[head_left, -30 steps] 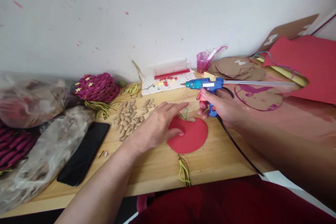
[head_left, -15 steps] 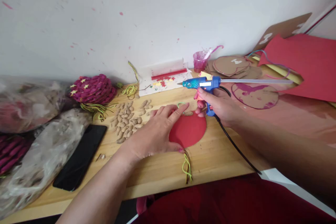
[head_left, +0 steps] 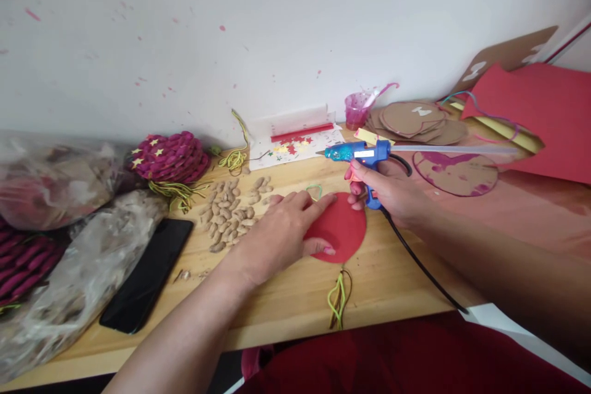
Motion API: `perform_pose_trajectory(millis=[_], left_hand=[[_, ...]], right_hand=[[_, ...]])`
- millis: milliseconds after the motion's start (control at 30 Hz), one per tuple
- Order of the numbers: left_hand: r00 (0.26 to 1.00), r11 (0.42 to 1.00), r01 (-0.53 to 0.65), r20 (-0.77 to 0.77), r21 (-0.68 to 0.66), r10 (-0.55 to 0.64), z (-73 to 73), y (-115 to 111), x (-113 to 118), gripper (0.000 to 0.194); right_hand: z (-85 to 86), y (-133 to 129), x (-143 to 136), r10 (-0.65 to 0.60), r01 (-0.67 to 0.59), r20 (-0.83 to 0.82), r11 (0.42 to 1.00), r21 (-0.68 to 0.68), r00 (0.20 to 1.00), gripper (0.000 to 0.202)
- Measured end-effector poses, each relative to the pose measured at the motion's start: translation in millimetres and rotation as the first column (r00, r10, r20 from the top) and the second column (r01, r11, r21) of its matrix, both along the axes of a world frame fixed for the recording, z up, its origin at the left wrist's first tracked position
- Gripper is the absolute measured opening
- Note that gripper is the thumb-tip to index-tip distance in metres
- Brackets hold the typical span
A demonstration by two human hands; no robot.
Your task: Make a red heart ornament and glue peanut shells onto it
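My right hand [head_left: 392,191] is wrapped around the handle of a blue glue gun [head_left: 353,152], whose nozzle points left above the table. A clear glue stick [head_left: 452,149] sticks out of its back end. Flat on the table lies a round red disc [head_left: 344,231] with a yellow-green yarn tassel [head_left: 338,301] at its near edge and a green loop [head_left: 314,189] at the far one. My left hand [head_left: 290,228] rests on the disc's left part, thumb and fingers apart. Peanuts [head_left: 226,215] are spread left of that hand.
A black phone [head_left: 146,277] and plastic bags [head_left: 83,283] lie at left, with purple peanut-covered discs [head_left: 173,157] behind. White paper [head_left: 263,157] holds small stars. A pink-stained cup [head_left: 356,112], cardboard discs [head_left: 410,118] and red sheet [head_left: 545,117] stand right. The glue gun's cord [head_left: 425,261] crosses the table edge.
My left thumb has moved from the disc's near edge onto its face. A peanut seen at the disc's far edge is no longer visible. The glue gun stays raised in my right hand.
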State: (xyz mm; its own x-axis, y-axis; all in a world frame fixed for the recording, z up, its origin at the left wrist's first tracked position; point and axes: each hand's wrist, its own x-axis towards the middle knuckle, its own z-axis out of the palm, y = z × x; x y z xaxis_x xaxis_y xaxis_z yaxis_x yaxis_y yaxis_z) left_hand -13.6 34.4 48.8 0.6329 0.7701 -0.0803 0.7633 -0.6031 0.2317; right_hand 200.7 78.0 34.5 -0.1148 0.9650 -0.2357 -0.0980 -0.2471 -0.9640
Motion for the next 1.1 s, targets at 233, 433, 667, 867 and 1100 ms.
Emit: perform_pose_trajectory(millis=[233,433,667,867,1100], left_hand=[[0.997,1.0,0.002,-0.08,-0.013,-0.003,-1.6,2.1,3.4,0.078],[0.993,0.999,0.012,-0.119,0.036,-0.007,-3.6,2.9,6.5,0.084],[0.978,0.987,-0.018,-0.201,0.159,0.05,-5.0,-3.6,15.6,0.086],[0.978,0.98,-0.04,-0.192,0.192,0.078,-6.1,-4.4,16.5,0.084],[0.981,0.978,-0.05,-0.172,0.203,0.085,-10.6,-4.6,16.9,0.085]], right_hand=[[-7.3,0.3,0.9,0.042,-0.042,-0.001,0.999,0.01,0.999,0.04],[-6.2,0.8,0.7,0.03,-0.03,0.05,1.0,-0.005,0.998,0.029],[-9.4,1.2,1.1,0.005,-0.004,0.097,1.0,-0.008,0.995,0.026],[-14.1,4.3,-0.5,-0.017,0.017,0.095,1.0,-0.001,0.995,0.042],[-11.0,1.3,-0.2,-0.012,0.011,0.093,1.0,0.01,0.996,0.037]])
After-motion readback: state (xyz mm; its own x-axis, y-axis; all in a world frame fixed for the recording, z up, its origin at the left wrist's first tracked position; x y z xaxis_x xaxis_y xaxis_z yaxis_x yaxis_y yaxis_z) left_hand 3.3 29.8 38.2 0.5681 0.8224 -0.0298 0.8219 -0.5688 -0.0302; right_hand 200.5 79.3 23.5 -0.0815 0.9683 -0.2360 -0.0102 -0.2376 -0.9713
